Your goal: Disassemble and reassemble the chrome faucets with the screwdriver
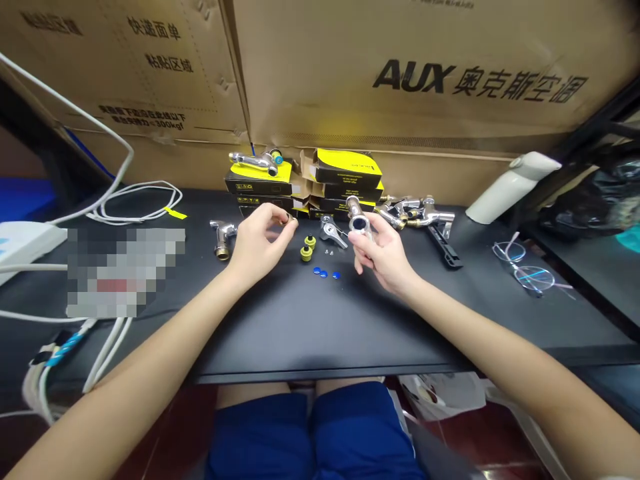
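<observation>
My right hand [384, 257] grips a chrome tap body [358, 221], its round open end facing up toward me. My left hand [260, 241] is raised over the black table [310, 327], thumb and fingers pinched on a small metal ring [289, 218]. Between my hands lie two yellow-green valve parts [308, 247], a chrome lever handle [331, 231], tiny screws and three small blue caps [324, 273]. A chrome elbow fitting [222, 237] stands left of my left hand.
Yellow-and-black boxes [345, 177] are stacked at the back, one carrying a chrome tap [255, 160]. More chrome taps [417, 213] lie right of them. Eyeglasses [525, 265] and a white lamp [510, 187] sit right; white cables [135, 200] left. Cardboard cartons form the back wall.
</observation>
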A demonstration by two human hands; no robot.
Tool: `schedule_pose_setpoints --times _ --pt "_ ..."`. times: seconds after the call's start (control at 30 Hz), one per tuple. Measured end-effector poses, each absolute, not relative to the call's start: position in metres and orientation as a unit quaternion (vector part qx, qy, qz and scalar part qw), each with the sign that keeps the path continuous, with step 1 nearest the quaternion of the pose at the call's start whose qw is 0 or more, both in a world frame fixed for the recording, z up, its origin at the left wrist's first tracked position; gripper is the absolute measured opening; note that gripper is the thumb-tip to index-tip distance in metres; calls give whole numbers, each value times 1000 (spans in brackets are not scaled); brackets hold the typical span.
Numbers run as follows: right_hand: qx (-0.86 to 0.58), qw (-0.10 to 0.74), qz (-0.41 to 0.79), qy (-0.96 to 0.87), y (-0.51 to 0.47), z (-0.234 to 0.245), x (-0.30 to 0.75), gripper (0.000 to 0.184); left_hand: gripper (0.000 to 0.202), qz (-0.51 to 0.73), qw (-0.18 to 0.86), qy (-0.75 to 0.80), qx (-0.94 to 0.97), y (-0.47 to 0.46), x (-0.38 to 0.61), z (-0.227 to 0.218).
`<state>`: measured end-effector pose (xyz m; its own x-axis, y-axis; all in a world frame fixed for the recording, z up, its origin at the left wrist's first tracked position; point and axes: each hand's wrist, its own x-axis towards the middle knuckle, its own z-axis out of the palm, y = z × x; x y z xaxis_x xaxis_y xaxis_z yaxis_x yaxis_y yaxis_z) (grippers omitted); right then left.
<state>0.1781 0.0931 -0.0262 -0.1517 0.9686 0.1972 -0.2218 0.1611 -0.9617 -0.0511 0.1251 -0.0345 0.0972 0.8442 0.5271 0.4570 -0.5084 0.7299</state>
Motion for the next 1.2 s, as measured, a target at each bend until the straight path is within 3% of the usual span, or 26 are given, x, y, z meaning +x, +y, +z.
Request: schedule_pose_setpoints --times 0.1,0.17,0.3,0.57,0.73,1.0,1.1,1.2 --pt "-353 524 536 -560 90 -29 177 31 28 472 330 434 693 114 -45 -28" --pt "-343 486 577 -560 88 -30 177 35 34 462 378 414 687 110 -42 -27" --pt "-323 430 630 -561 86 -29 177 39 37 450 406 387 695 107 -37 -27" --pt "-357 398 581 -613 90 -33 180 35 33 456 451 402 654 105 -36 -18" --pt "-354 356 596 -627 94 -24 187 35 38 442 540 406 590 107 -37 -18" --pt "-326 318 619 -640 92 -20 192 39 30 334 689 379 520 113 -48 -18" --pt "-336 320 622 -631 91 -20 190 39 34 347 666 385 536 111 -46 -17" --pt "-336 343 643 -597 90 -21 186 37 37 440 534 398 602 107 -41 -17"
